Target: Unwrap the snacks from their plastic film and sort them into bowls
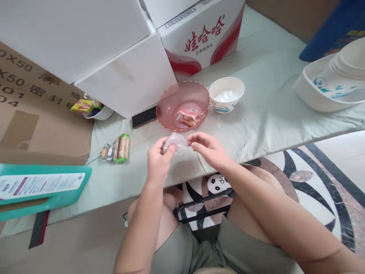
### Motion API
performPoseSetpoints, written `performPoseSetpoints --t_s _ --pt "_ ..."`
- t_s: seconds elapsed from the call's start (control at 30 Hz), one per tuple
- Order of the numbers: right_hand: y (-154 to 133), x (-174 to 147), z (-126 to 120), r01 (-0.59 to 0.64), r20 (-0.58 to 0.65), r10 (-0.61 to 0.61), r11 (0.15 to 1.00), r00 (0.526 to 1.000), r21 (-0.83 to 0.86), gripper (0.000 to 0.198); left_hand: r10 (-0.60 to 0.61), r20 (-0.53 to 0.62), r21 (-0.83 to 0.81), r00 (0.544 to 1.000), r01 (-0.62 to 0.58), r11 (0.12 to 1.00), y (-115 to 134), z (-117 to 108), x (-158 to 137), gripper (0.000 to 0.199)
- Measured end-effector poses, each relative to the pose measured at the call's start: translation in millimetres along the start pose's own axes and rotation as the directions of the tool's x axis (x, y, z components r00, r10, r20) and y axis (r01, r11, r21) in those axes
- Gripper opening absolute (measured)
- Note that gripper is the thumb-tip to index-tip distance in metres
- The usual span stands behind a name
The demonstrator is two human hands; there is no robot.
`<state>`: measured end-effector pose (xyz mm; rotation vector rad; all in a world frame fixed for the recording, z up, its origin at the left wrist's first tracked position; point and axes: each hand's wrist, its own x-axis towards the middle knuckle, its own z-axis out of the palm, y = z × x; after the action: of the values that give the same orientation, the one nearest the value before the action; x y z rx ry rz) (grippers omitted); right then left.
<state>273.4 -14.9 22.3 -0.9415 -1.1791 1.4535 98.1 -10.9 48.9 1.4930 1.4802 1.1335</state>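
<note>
While the person sits with both bare forearms reaching over the lap, the grey-green shorts (176,247) show nearest, and beyond the knees a panda picture (218,184) lies on the floor. Just past the near edge of the pale green cloth (265,125), the left hand (158,158) is closed on a crumpled clear bag (176,141), thumb on the near side. The right hand (209,150) comes in from the other side, its thumb and first finger close together at the bag's right edge; I cannot tell whether they pinch the film or only touch it. The bag is held up in front of the pink bowl (167,108), not resting on anything.

Thin film like this probably slips and creases easily, so a firm left grip close to the edge being worked, with a small, slow pull from the right fingertips, should serve best. Keeping it low and clear of the bowl's rim would guard against a snag or a spill.

Left of the hands, a green-ended packet (122,148) lies beside smaller packets (107,152) on the cloth. Farther on, the bowl holds wrapped snacks (189,116); just to its right stands a paper cup (225,108) with crumpled clear film inside. Behind them rise a white box (125,72) and a red-and-white carton (205,42).
</note>
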Motion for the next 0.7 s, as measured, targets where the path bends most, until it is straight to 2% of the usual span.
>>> performPoseSetpoints --t_s 0.07,0.13,0.23,0.33,0.4,0.47,0.5,0.53,0.6,0.63,0.7 --pt "1.7 3.4 -2.4 -0.056 -0.138 0.05 0.998 0.989 -0.036 0.018 0.208 -0.058 0.14 0.976 -0.199 0.97 21.8 6.0 21.5 0.009" --pt "1.2 5.7 -3.3 -0.096 -0.172 0.08 0.992 0.982 -0.088 0.015 0.364 -0.005 0.226 0.932 -0.353 0.908 47.4 22.8 46.9 0.015" --pt "-4.2 8.2 -2.0 -0.091 -0.095 0.077 0.984 0.992 -0.156 0.011 0.478 0.15 0.302 0.865 -0.501 0.811 80.0 70.2 89.7 0.017" --pt "-10.3 11.4 -0.2 -0.075 -0.03 0.07 0.976 0.997 -0.203 0.007 0.471 0.406 0.425 0.783 -0.618 0.661 97.6 130.7 130.3 0.017" --pt "-12.1 13.6 0.3 -0.065 -0.019 0.063 0.967 0.998 -0.248 0.006 0.316 0.553 0.58 0.771 -0.628 0.519 102.7 166.5 151.1 0.022" --pt "-12.3 15.1 0.2 -0.067 -0.01 0.067 0.951 0.998 -0.301 0.008 0.026 0.663 0.675 0.748 -0.613 0.41 105.6 192.4 166.0 0.024" --pt "-12.1 15.6 0.0 -0.071 -0.006 0.074 0.943 0.997 -0.326 0.008 -0.129 0.687 0.698 0.715 -0.6 0.391 106.9 201.1 171.7 0.023" --pt "-12.0 15.8 -0.3 -0.073 0.002 0.079 0.936 0.997 -0.346 0.009 -0.266 0.696 0.709 0.666 -0.583 0.397 108.3 207.2 176.8 0.021" --pt "-12.1 16.1 -0.9 -0.066 0.022 0.08 0.929 0.997 -0.363 0.009 -0.445 0.691 0.723 0.57 -0.532 0.441 110.8 213.5 185.8 0.012" --pt "-12.3 16.2 -1.1 -0.059 0.03 0.075 0.929 0.997 -0.366 0.009 -0.491 0.684 0.73 0.54 -0.506 0.46 111.1 214.8 189.9 0.007" --pt "-12.5 16.6 -1.3 -0.045 0.033 0.061 0.928 0.998 -0.369 0.01 -0.518 0.677 0.735 0.522 -0.456 0.502 108.1 217.0 196.9 0.007"
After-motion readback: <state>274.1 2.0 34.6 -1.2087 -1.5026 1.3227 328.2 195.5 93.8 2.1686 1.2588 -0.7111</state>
